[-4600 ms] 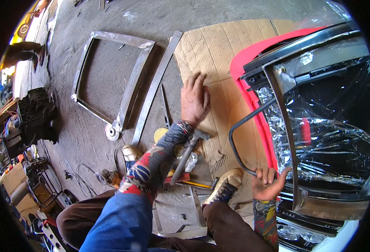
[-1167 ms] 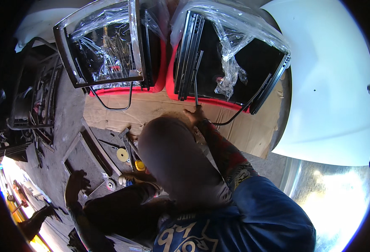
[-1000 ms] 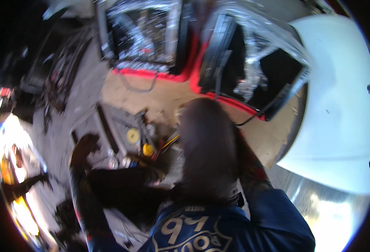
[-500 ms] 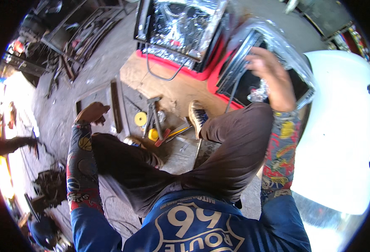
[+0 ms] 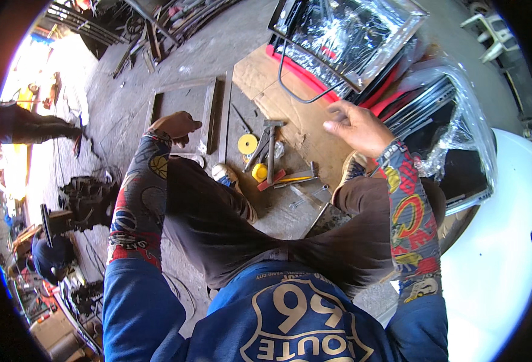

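Note:
My left hand (image 5: 178, 125) rests over my left knee, its fingers loosely bent and apart with nothing seen in them. Just beyond it, a rectangular metal frame (image 5: 212, 114) lies flat on the floor. My right hand (image 5: 362, 130) hovers above the cardboard sheet (image 5: 305, 130), fingers extended and empty. Between the two hands lie a hammer (image 5: 272, 145), a yellow disc-shaped roll (image 5: 248, 143), a yellow tape measure (image 5: 258, 172) and a yellow-handled tool (image 5: 293, 178). A wrench (image 5: 320, 194) is on the floor nearer my right foot.
Plastic-wrapped, black-framed panels (image 5: 350, 42) sit on red bases at the far right. A second wrapped stack (image 5: 459, 139) stands beside my right arm, next to a large white rounded surface (image 5: 507, 229). Dark machine parts (image 5: 88, 202) lie left; another person's leg (image 5: 36, 123) shows there.
My right hand has come away from the wrapped stack to over the cardboard, moving left. The whole view has swung, so the scene sits farther right. My left hand stays near the frame, empty.

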Demonstrator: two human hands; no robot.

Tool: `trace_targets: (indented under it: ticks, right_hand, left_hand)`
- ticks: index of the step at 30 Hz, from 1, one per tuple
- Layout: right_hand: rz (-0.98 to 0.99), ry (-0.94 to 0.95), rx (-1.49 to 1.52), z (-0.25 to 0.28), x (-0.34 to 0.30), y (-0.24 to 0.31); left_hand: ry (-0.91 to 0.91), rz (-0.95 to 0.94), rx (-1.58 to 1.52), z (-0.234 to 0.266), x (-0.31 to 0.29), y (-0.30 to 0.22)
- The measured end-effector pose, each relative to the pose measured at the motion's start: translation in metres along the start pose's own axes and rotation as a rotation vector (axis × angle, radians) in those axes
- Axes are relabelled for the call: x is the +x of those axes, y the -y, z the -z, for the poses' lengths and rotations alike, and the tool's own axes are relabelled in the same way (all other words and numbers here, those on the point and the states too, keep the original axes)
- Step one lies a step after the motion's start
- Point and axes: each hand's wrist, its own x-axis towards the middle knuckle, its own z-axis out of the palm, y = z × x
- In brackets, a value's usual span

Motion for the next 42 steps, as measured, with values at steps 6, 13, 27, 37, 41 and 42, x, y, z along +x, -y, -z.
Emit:
trace_targets:
  ticks: [6, 13, 27, 37, 41, 42]
  right_hand:
    - [-0.292, 0.262, -0.274, -0.127, 0.028, -0.067]
    - [-0.640, 0.718, -0.162, -0.248, -0.021, -0.177]
    - [-0.960, 1.045, 0.020, -0.279, -0.095, -0.178]
    - [-0.871, 1.405, -0.156, -0.313, -0.183, -0.227]
    - [-0.568, 1.866, -0.368, -0.314, -0.130, -0.234]
    - [-0.427, 1.946, -0.448, -0.316, -0.113, -0.229]
  left_hand:
    - [-0.159, -0.163, 0.108, -0.007, -0.010, -0.029]
    - [-0.226, -0.362, 0.061, -0.003, -0.018, -0.048]
    - [0.119, -0.012, -0.141, -0.026, -0.037, -0.018]
    - [0.250, 0.487, -0.200, -0.090, -0.083, 0.024]
    - [0.240, 0.423, -0.269, -0.103, -0.095, 0.029]
    - [0.192, 0.400, -0.282, -0.104, -0.100, 0.028]
